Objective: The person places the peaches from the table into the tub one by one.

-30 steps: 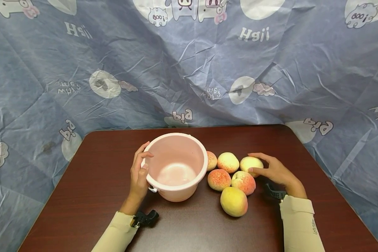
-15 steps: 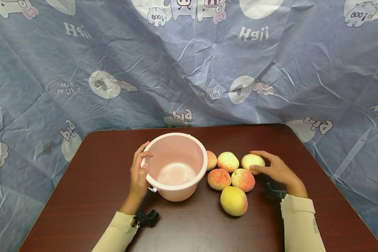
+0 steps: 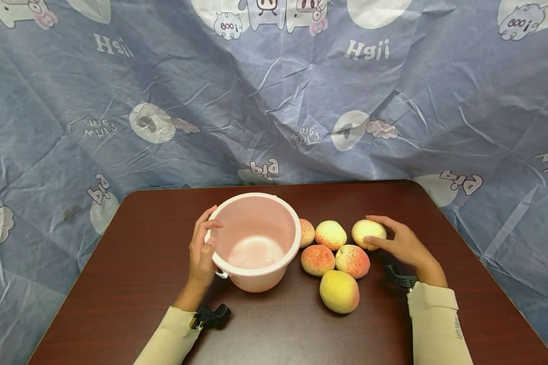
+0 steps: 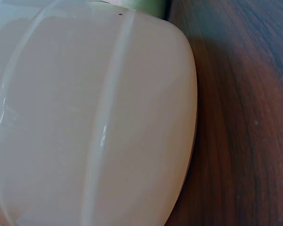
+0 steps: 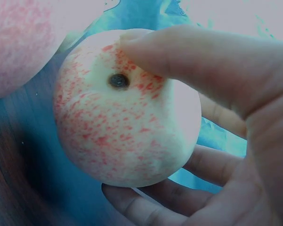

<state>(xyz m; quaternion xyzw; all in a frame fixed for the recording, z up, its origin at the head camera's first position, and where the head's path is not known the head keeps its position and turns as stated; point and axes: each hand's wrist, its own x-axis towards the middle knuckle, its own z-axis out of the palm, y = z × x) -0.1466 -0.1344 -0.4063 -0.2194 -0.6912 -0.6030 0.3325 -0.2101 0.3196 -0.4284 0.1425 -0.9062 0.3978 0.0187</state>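
A pale pink bucket (image 3: 255, 279) stands on the table, its inside bare. My left hand (image 3: 202, 258) grips its left rim, fingers over the edge and thumb at the side. In the left wrist view the bucket's ribbed wall (image 4: 146, 117) takes up most of the picture. On the right, my right hand (image 3: 404, 246) holds a pale yellow peach (image 3: 368, 233) between thumb and fingers. The right wrist view shows this peach (image 5: 113, 127) with red speckles and a dark stem pit, the thumb pressed on top and the fingers curled underneath.
Several other peaches lie between the bucket and my right hand: a speckled pale one (image 3: 331, 235), an orange-red one (image 3: 317, 260), a pink-and-cream one (image 3: 353, 261) and a yellow one (image 3: 340, 292) nearest me. Another peach (image 3: 306, 233) is partly behind the bucket. A blue printed cloth (image 3: 274, 101) hangs behind the table.
My right hand has shifted slightly right and away from me with the pale peach, which now sits a little apart from the others. The left hand and bucket have stayed put.
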